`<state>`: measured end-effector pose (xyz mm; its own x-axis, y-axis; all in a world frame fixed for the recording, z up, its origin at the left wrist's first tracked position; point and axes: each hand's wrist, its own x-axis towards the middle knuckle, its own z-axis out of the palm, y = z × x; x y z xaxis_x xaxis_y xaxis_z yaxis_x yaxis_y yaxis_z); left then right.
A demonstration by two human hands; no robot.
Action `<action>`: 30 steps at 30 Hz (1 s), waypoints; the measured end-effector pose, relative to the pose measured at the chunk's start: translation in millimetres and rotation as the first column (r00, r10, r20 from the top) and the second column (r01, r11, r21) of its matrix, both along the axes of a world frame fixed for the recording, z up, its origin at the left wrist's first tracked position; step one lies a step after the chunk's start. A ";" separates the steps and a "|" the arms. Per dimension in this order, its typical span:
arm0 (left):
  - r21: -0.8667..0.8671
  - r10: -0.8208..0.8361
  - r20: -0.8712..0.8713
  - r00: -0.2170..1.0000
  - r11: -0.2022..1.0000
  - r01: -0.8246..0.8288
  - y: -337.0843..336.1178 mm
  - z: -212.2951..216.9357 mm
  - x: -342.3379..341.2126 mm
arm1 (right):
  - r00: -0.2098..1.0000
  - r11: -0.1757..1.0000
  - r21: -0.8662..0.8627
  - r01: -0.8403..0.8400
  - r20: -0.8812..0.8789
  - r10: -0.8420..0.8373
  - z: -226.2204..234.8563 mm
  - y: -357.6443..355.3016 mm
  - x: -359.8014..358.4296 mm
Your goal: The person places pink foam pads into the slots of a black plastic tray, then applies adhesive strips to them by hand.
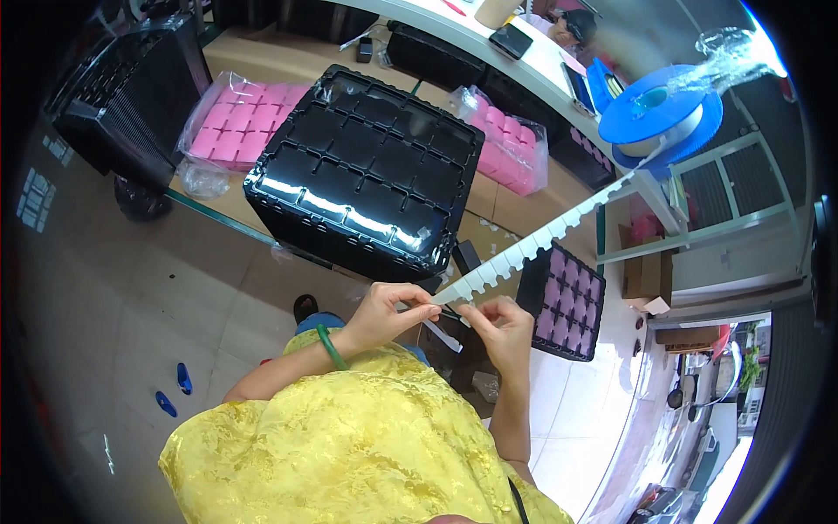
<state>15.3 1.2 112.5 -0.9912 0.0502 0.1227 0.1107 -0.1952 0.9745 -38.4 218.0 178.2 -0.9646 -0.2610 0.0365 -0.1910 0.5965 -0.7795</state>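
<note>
A long white strip with notched edges (pixel 532 244) slants down from a blue reel (pixel 642 109) at the upper right. Its lower end reaches my left hand (pixel 388 316), whose thumb and fingers pinch it; a green bangle (pixel 332 348) circles that wrist. Close beside, my right hand (pixel 502 330) has its thumb and forefinger pinched together by the strip's lower edge. What those fingertips hold is too small to make out. Just beyond both hands stands a stack of glossy black plastic trays (pixel 367 166) with moulded compartments.
A black tray of pink-purple pieces (pixel 569 301) lies right of my hands. Wrapped pink pieces flank the stack, left (pixel 244 122) and right (pixel 506 144). More black trays (pixel 131 96) stand at the far left. A white table (pixel 454 31) runs behind; blue slippers (pixel 183 378) lie on the floor.
</note>
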 end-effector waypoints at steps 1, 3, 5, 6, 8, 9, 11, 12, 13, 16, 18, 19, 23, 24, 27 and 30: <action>-0.032 0.061 -0.040 0.997 0.998 -0.062 2.6 1.4 -0.2 | 0.997 0.999 -0.005 -0.034 -0.073 0.034 -1.0 -5.2 0.3; -0.071 0.111 -0.071 0.991 0.991 -0.116 8.1 1.5 1.3 | 1.000 0.988 -0.157 -0.010 -0.018 0.008 -1.1 -13.7 0.5; -0.104 0.164 -0.103 0.981 0.979 -0.174 11.3 0.1 1.6 | 0.999 0.954 -0.300 0.018 0.042 -0.006 -2.8 -13.0 -0.4; -0.131 0.199 -0.137 0.970 0.967 -0.217 12.4 -1.6 1.2 | 0.999 0.946 -0.324 0.002 0.045 0.013 -6.6 -10.6 -0.9; -0.156 0.237 -0.170 0.957 0.952 -0.263 14.4 -3.8 1.0 | 0.998 0.938 -0.347 -0.017 0.047 0.036 -8.6 -8.5 -0.6; -0.195 0.256 -0.206 0.945 0.935 -0.296 15.2 -4.6 0.9 | 0.998 0.928 -0.373 0.013 0.069 0.014 -8.1 -8.9 0.1; -0.233 0.273 -0.242 0.931 0.915 -0.329 16.4 -5.0 0.3 | 0.996 0.916 -0.398 0.045 0.092 -0.009 -8.0 -9.3 2.2; -0.261 0.290 -0.289 0.912 0.893 -0.367 16.6 -4.6 -0.1 | 0.994 0.906 -0.416 0.072 0.106 -0.030 -8.3 -9.4 3.8; -0.287 0.305 -0.337 0.891 0.868 -0.405 16.8 -4.4 -0.5 | 0.991 0.895 -0.435 0.100 0.121 -0.052 -8.4 -9.2 5.4; -0.336 0.370 -0.409 0.834 0.789 -0.514 14.6 -8.8 -3.5 | 0.998 0.907 -0.421 -0.004 -0.053 -0.020 0.8 -10.2 13.3; -0.329 0.373 -0.405 0.835 0.792 -0.514 12.0 -9.2 -5.0 | 0.999 0.915 -0.403 0.029 -0.020 -0.041 5.0 -8.5 14.8; -0.323 0.376 -0.402 0.835 0.796 -0.513 10.5 -9.3 -5.9 | 0.998 0.921 -0.383 0.063 0.013 -0.063 6.5 -8.8 14.3; -0.327 0.332 -0.432 0.839 0.809 -0.489 9.7 -7.2 -7.8 | 0.974 0.876 -0.470 0.112 0.229 -0.002 1.0 -21.9 -0.2; -0.329 0.351 -0.427 0.834 0.799 -0.504 9.4 -6.6 -8.7 | 0.998 0.935 -0.354 0.032 0.070 -0.008 5.4 -21.2 3.8; -0.311 0.388 -0.379 0.840 0.801 -0.511 1.7 -9.7 -11.1 | 0.999 0.907 -0.421 -0.022 0.020 0.034 36.9 -4.0 20.4; -0.249 0.396 -0.310 0.864 0.844 -0.476 -2.8 -11.5 -13.1 | 0.988 0.927 -0.373 0.033 0.149 0.025 55.1 11.3 -0.8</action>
<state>2.2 -1.6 101.0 -0.8606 -0.3053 0.4076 0.3476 0.2328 0.9083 -39.2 229.3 233.3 -0.9676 -0.2523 -0.0134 -0.0538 0.2575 -0.9648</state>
